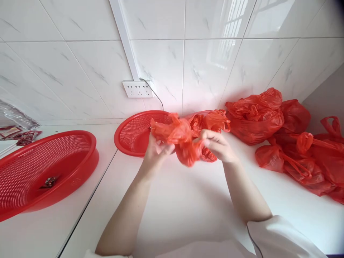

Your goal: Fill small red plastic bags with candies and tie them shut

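A crumpled red plastic bag (178, 134) is held up between my two hands over the white table, somewhat blurred by motion. My left hand (158, 147) is closed on its left side, thumb toward me. On the right side, my right hand (217, 144) pinches an edge of the same bag between thumb and fingers. Just behind the bag, a round red plastic basket (131, 123) with perforated walls stands near the wall, its right part hidden. More crumpled red bags (215, 120) lie behind my right hand.
At left, a larger red basket (72, 179) holds a small dark wrapped item (48, 182). Full red bags (255, 118) and knotted ones (303, 161) pile up at right. A power socket (138, 89) with a cable is on the tiled wall. Packets (23, 136) lie far left.
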A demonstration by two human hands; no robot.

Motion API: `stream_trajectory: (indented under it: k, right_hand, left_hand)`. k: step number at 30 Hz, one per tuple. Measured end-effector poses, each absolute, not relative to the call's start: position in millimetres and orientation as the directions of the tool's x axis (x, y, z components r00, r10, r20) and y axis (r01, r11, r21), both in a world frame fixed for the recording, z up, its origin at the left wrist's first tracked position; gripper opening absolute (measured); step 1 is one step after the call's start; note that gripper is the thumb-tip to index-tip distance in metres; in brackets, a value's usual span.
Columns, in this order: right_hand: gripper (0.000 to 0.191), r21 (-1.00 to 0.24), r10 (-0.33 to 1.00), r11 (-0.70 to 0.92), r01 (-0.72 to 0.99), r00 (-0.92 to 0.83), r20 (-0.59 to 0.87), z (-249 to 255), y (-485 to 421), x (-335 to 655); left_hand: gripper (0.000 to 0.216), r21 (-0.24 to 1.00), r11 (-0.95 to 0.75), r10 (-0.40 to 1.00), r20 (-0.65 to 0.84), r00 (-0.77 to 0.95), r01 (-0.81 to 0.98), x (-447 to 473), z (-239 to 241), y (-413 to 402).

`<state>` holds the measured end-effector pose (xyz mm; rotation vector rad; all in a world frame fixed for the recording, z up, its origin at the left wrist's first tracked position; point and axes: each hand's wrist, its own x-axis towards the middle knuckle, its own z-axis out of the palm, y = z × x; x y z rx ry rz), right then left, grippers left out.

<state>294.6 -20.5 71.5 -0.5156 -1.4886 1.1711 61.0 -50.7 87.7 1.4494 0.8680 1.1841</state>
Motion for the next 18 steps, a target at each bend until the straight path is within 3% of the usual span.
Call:
stream_trajectory:
  k: [3, 6, 8, 10, 13, 16, 18]
  right_hand:
    - [0.032, -0.920, 0.790, 0.391, -0.016, -0.507, 0.345, 76.2, -34.5, 283.4]
    - [0.034, -0.919, 0.828, 0.375, 0.121, -0.490, 0.273, 83.7, -36.7, 283.2]
    - [0.034, -0.931, 0.899, 0.341, 0.134, -0.335, 0.281, 86.2, -30.9, 291.1]
    - [0.032, -0.929, 0.938, 0.347, 0.129, -0.048, 0.344, 84.8, -20.9, 302.5]
    - [0.033, -0.882, 0.850, 0.390, 0.265, 0.265, 0.456, 79.0, -6.5, 316.6]
    - [0.052, -0.806, 0.808, 0.351, 0.477, 0.280, 0.518, 76.5, -4.4, 316.7]
    - [0.046, -0.796, 0.851, 0.378, 0.472, 0.160, 0.500, 76.9, -10.2, 306.9]
  left_hand:
    - [0.045, 0.925, -0.241, 0.959, 0.273, 0.075, -0.293, 65.5, 85.4, -42.6]
    - [0.018, 0.906, -0.231, 0.972, 0.228, -0.051, -0.354, 50.3, 88.9, -32.0]
    - [0.020, 0.911, -0.188, 0.982, 0.175, -0.069, -0.367, 34.2, 93.6, -26.2]
    - [0.024, 0.922, -0.155, 0.988, 0.149, -0.045, -0.355, 20.9, 97.8, -22.5]
    - [0.024, 0.940, -0.134, 0.990, 0.139, -0.008, -0.312, 16.3, 99.2, -20.9]
    - [0.032, 0.965, -0.099, 0.994, 0.110, 0.029, -0.242, 28.8, 94.4, -23.0]
    - [0.040, 0.979, -0.068, 0.994, 0.084, 0.076, -0.193, 40.6, 89.7, -25.7]
